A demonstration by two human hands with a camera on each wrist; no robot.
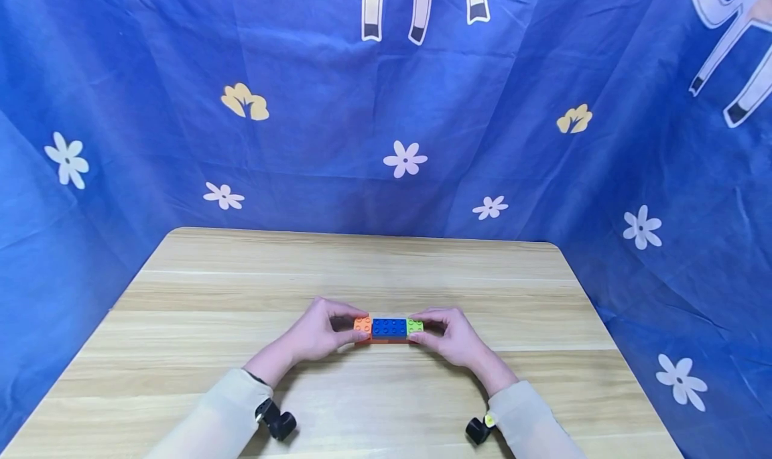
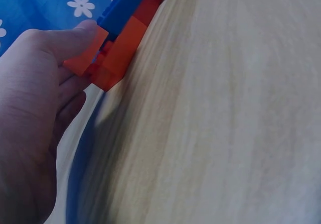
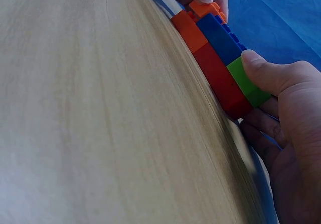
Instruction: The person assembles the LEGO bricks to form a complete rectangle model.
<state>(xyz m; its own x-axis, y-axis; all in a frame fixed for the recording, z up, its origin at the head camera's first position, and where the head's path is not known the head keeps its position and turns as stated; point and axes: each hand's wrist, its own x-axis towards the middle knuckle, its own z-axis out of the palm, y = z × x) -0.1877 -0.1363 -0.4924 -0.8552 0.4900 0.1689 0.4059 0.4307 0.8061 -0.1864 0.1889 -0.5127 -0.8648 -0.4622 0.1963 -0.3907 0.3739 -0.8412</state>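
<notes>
A two-layer row of toy building bricks lies on the wooden table between both hands. Its lower layer has an orange brick (image 3: pixel 188 31) and a red brick (image 3: pixel 219 77), end to end. On top sit a blue brick (image 1: pixel 389 328) in the middle and a green brick (image 3: pixel 247 84) at the right end. My left hand (image 1: pixel 319 330) pinches a small orange brick (image 2: pixel 90 52) at the left end; it looks tilted, with studs of the lower orange brick showing beneath it. With thumb and fingers, my right hand (image 1: pixel 451 336) grips the green brick's end.
The pale wooden table (image 1: pixel 386 405) has rounded far corners. A blue cloth (image 1: pixel 313 144) with flowers and animal legs hangs behind it and along both sides. Small black devices (image 1: pixel 277 422) are strapped at both wrists.
</notes>
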